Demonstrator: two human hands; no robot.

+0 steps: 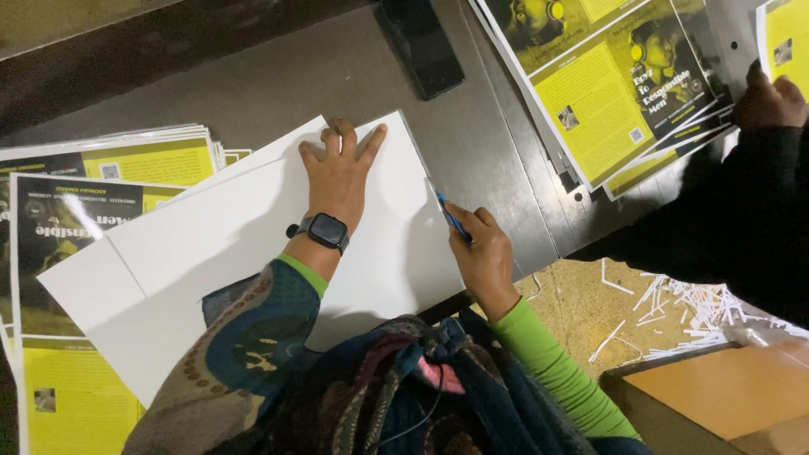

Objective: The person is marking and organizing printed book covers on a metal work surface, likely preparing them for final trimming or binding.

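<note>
- Two white sheets (253,244) lay on the dark grey table (480,152); the left hand (337,173) pressed flat, fingers spread.
- Right hand (482,253) gripped a blue blade (452,217) — probably a cutter — at the sheets' edge.
- Paper trimmings (683,307) littered the floor.

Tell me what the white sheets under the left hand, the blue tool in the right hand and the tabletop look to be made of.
Large white sheets: apparently matte card or thick paper, lying flat with crisp edges. Thin blue tool gripped by the right hand: likely a plastic-handled cutter; its blade is too small to tell. Grey tabletop: possibly painted wood or metal, dull sheen. The left hand presses the sheets.
</note>
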